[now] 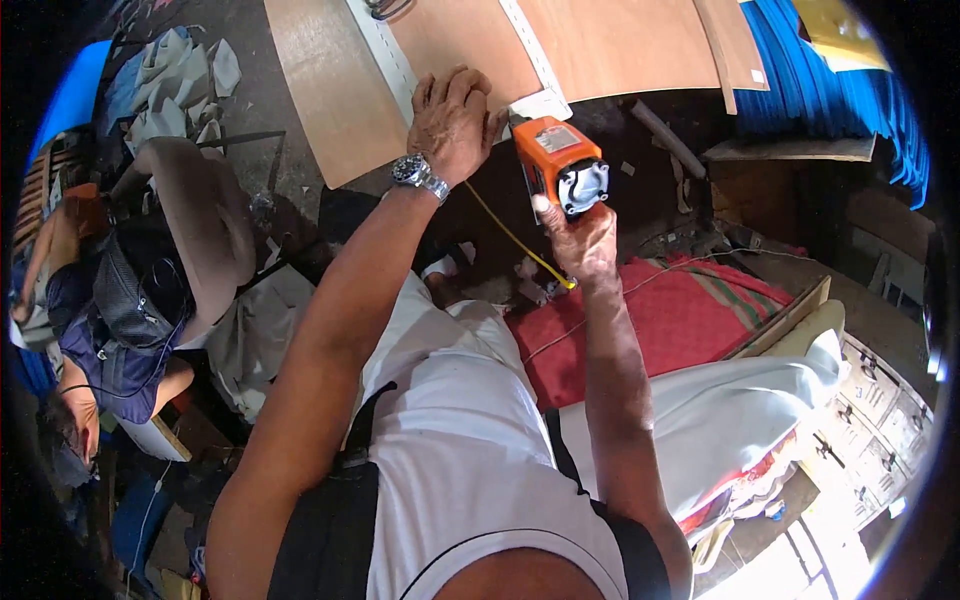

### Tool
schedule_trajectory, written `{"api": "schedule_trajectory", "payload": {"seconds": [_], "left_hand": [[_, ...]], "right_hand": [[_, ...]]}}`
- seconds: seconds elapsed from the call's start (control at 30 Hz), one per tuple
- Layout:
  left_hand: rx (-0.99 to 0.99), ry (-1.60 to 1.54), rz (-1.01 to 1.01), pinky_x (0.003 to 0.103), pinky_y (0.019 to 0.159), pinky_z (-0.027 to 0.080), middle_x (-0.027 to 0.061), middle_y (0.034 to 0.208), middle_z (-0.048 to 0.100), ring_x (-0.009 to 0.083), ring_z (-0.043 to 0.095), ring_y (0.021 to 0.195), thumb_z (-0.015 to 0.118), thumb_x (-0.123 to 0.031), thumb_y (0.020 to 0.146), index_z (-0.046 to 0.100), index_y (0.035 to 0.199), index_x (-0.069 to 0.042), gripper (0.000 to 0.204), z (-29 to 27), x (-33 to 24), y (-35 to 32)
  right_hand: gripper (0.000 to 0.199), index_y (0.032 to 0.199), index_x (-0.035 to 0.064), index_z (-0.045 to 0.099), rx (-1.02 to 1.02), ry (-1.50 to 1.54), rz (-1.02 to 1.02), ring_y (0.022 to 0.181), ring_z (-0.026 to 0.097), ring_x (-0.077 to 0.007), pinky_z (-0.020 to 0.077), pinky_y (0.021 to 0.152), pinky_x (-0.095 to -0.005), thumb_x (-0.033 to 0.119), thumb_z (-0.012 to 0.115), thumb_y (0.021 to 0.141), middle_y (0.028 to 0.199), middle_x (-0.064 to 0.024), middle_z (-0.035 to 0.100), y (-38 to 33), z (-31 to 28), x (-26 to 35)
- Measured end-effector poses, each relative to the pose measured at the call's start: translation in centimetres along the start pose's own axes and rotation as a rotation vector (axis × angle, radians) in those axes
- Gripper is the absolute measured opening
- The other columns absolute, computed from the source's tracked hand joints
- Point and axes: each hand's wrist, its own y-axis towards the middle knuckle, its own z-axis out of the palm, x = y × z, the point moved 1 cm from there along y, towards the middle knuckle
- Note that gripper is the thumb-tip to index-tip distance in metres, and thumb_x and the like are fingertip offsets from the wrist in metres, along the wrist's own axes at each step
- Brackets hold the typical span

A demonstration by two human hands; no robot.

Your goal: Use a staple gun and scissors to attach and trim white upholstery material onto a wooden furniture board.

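The left hand, a watch on its wrist, presses flat on a plywood sheet. The right hand grips an orange power tool against the sheet's edge. A yellow cord runs below; a red cloth lies beneath.

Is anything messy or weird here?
Somewhat messy. Crumpled pale cloths lie heaped on the floor at upper left, and a yellow cord trails loose under the orange power tool that the right hand grips. The left hand presses flat on the plywood sheet. Nothing looks broken.
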Motion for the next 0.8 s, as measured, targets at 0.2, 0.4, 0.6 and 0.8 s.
{"api": "schedule_trajectory", "payload": {"seconds": [0.2, 0.4, 0.6, 0.8], "left_hand": [[0.029, -0.030, 0.037, 0.061, 0.118, 0.028, 0.0084, 0.136, 0.061, 0.0293, 0.050, 0.139, 0.067, -0.025, 0.097, 0.070, 0.113, -0.006, 0.025, -0.3, 0.1, 0.4], [0.057, -0.103, 0.027, 0.063, 0.121, 0.020, 0.0016, 0.146, 0.060, 0.0265, 0.045, 0.147, 0.069, -0.024, 0.097, 0.068, 0.107, -0.008, 0.018, -1.5, 1.5, -2.0], [-0.042, -0.158, -0.010, 0.061, 0.121, 0.020, 0.0023, 0.143, 0.063, 0.0270, 0.046, 0.147, 0.073, -0.021, 0.094, 0.066, 0.102, -0.009, 0.016, -0.4, 1.9, -2.2], [-0.045, -0.124, -0.031, 0.061, 0.121, 0.021, 0.0040, 0.142, 0.062, 0.0266, 0.045, 0.147, 0.072, -0.023, 0.094, 0.066, 0.103, -0.010, 0.017, 0.0, 1.9, -2.1]], "right_hand": [[0.046, 0.100, -0.0014, 0.076, -0.053, 0.138, -0.063, 0.080, 0.077, -0.0211, 0.0590, 0.072, -0.0382, 0.042, 0.085, 0.089, 0.088, -0.0139, 0.079, 0.3, 0.0, -0.2], [0.041, 0.098, -0.0027, 0.075, -0.067, 0.296, -0.111, 0.077, 0.070, -0.0124, 0.0572, 0.073, -0.0344, 0.036, 0.086, 0.090, 0.087, -0.0101, 0.079, 0.4, 1.0, -1.3], [0.045, 0.094, -0.0021, 0.075, -0.017, 0.113, 0.011, 0.069, 0.068, -0.0124, 0.0553, 0.066, -0.0344, 0.041, 0.086, 0.089, 0.081, -0.0076, 0.077, 0.4, 0.5, -1.5], [0.041, 0.098, -0.0019, 0.074, -0.027, 0.202, -0.070, 0.073, 0.069, -0.0117, 0.0552, 0.068, -0.0322, 0.036, 0.086, 0.090, 0.084, -0.0050, 0.077, -0.5, 1.3, 0.1]]}}
